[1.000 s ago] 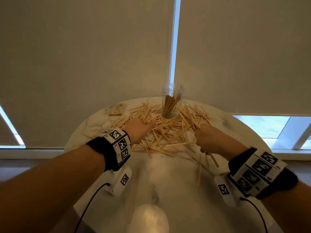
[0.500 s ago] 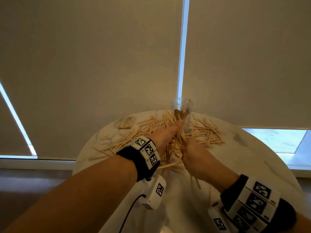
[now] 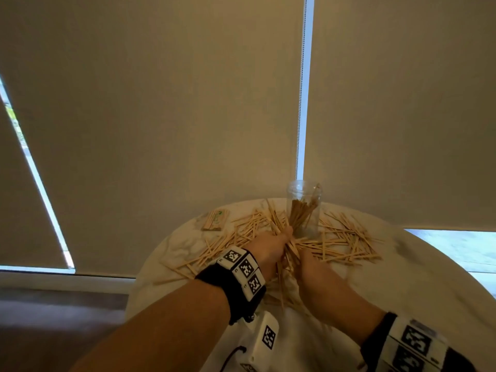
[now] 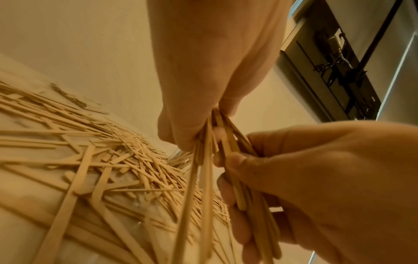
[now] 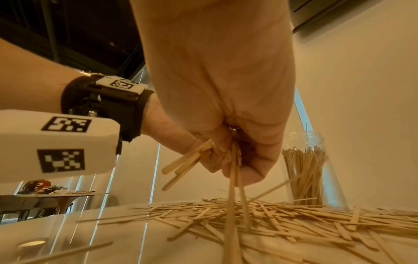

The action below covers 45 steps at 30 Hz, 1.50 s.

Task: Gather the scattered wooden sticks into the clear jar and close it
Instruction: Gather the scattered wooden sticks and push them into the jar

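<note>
We note, farthest left on the round marble table (image 3: 418, 267), a small wooden block (image 3: 216, 220) near the far edge. Scattered wooden sticks (image 3: 241, 234) fan out across the tabletop on both sides of the hands. Left hand (image 3: 268, 251), fingers curled, grips a bundle of sticks (image 4: 204, 160) from above. Right hand (image 3: 312, 272) meets it just alongside, fingers wrapped round the same bundle lower down. The clear jar (image 3: 304, 208) stands upright, lidless, just beyond the hands and slightly right, already part-filled with sticks; more sticks lie loose right of its base
</note>
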### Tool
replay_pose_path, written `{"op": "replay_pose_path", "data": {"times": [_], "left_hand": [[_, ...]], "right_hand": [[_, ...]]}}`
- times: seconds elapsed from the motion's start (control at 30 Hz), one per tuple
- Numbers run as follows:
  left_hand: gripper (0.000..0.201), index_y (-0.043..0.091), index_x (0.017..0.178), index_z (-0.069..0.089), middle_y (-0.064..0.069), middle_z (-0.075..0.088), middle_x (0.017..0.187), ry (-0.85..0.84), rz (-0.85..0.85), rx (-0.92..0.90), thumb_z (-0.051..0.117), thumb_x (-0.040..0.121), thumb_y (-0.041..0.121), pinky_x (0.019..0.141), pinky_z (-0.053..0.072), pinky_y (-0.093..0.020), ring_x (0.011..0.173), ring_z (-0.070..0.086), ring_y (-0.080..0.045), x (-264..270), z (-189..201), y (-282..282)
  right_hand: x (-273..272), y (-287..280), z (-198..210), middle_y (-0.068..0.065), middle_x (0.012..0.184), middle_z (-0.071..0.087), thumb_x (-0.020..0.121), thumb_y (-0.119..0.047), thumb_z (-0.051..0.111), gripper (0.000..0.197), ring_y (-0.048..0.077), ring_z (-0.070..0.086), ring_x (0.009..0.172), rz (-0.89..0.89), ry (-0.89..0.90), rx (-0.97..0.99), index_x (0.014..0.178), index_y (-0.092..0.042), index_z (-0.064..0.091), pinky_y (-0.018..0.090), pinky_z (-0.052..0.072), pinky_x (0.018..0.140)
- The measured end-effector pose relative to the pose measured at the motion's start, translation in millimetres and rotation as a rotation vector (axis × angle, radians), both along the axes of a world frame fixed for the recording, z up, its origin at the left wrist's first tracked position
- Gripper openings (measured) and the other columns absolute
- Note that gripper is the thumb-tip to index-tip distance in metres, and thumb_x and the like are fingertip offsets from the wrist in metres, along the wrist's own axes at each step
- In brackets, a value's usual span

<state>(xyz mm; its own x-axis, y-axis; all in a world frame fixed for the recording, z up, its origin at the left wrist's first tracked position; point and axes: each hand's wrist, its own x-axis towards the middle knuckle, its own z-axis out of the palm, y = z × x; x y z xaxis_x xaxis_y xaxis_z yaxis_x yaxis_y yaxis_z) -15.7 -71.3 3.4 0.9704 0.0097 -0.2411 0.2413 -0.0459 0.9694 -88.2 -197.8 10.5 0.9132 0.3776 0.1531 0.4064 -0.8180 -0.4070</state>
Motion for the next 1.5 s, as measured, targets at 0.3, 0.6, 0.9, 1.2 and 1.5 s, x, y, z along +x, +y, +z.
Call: {"op": "replay_pose_path", "data": {"times": [0.3, 0.6, 0.9, 1.2, 1.5], "left_hand": [[0.058, 0.017, 0.093, 0.072, -0.008, 0.077, 0.100, -0.105, 0.015, 0.030, 0.048, 0.086, 0.070, 0.102, 0.049, -0.050, 0.102, 0.070, -0.030, 14, -3, 1], [0.043, 0.005, 0.072, 0.053, -0.004, 0.055, 0.051, -0.272, 0.221, -0.232, 0.040, 0.108, 0.025, 0.062, 0.051, -0.036, 0.053, 0.054, -0.025, 8, 8, -4], [0.026, 0.013, 0.089, 0.046, 0.001, 0.046, 0.062, -0.381, 0.472, -0.507, 0.040, 0.108, 0.029, 0.048, 0.043, -0.028, 0.047, 0.043, -0.010, 19, 29, 30], [0.026, 0.014, 0.088, 0.048, 0.002, 0.042, 0.063, -0.378, 0.508, -0.484, 0.042, 0.107, 0.031, 0.049, 0.041, -0.029, 0.046, 0.039, -0.009, 13, 25, 39], [0.043, 0.010, 0.088, 0.069, -0.001, 0.064, 0.065, -0.328, 0.080, -0.011, 0.060, 0.094, 0.052, 0.057, 0.048, -0.030, 0.054, 0.057, -0.015, -26, 8, -15]], "right_hand": [[22, 5, -12, 0.000, 0.113, 0.060, 0.097, -0.020, 0.053, 0.041, 0.014, 0.053, 0.085, -0.055, 0.018, 0.050, 0.133, -0.027, 0.035, 0.023, 0.048, 0.070], [22, 1, -10, -0.005, 0.110, 0.056, 0.103, -0.026, 0.044, 0.025, 0.013, 0.054, 0.096, -0.066, -0.062, -0.030, 0.125, -0.022, 0.054, 0.024, 0.043, 0.080], [23, -28, -7, -0.009, 0.091, 0.067, 0.095, -0.014, 0.057, 0.020, 0.006, 0.060, 0.084, -0.112, -0.027, -0.093, 0.096, -0.029, 0.069, 0.025, 0.054, 0.079], [30, -51, 16, -0.001, 0.079, 0.068, 0.088, -0.003, 0.054, 0.022, 0.015, 0.062, 0.075, -0.213, -0.159, -0.191, 0.082, -0.016, 0.071, 0.029, 0.051, 0.069], [13, -18, 41, -0.018, 0.070, 0.059, 0.097, -0.019, 0.060, 0.017, -0.006, 0.054, 0.061, 0.024, -0.272, 0.060, 0.100, -0.024, 0.075, 0.005, 0.034, 0.053]]}}
